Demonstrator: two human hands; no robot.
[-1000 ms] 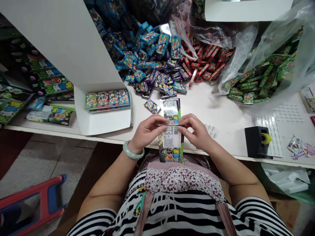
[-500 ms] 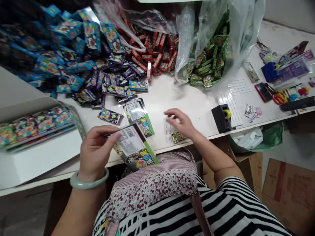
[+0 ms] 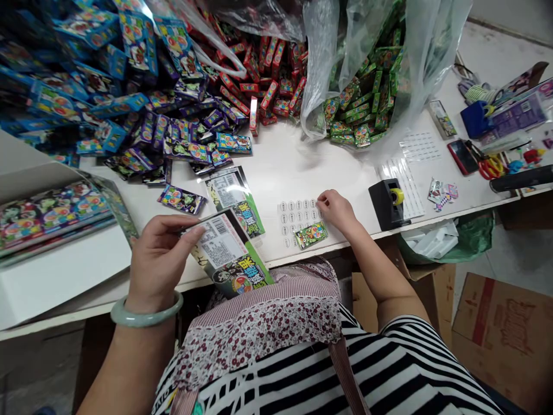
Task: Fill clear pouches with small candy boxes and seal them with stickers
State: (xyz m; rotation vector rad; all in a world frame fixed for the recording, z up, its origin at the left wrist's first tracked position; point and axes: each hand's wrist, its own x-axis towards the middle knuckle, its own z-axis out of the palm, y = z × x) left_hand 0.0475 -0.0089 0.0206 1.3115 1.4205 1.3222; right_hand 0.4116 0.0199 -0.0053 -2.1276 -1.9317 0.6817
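Note:
My left hand (image 3: 162,259) grips the top left corner of a flat printed packet (image 3: 233,253) with a barcode label, a green edge and cartoon print, tilted above the table's front edge. A similar packet (image 3: 253,218) lies flat just behind it. At the upper right corner of a clear sheet of round stickers (image 3: 291,218), my right hand (image 3: 337,212) has thumb and forefinger pinched together. Whether it has the sheet's edge or a single sticker is too small to tell. One small green candy packet (image 3: 311,235) rests on the sheet's lower part.
Heaps of blue boxes (image 3: 138,46), purple packets (image 3: 185,129), red boxes (image 3: 268,95) and bagged green boxes (image 3: 367,109) line the back. To the right stand a black tape dispenser (image 3: 382,207), a phone (image 3: 462,157) and scissors (image 3: 491,168). An open white carton (image 3: 47,276) sits left.
My right hand has moved slightly right and its fingers have closed to a pinch at the sticker sheet's corner, uncovering the sheet and green packet. My left hand still holds its packet.

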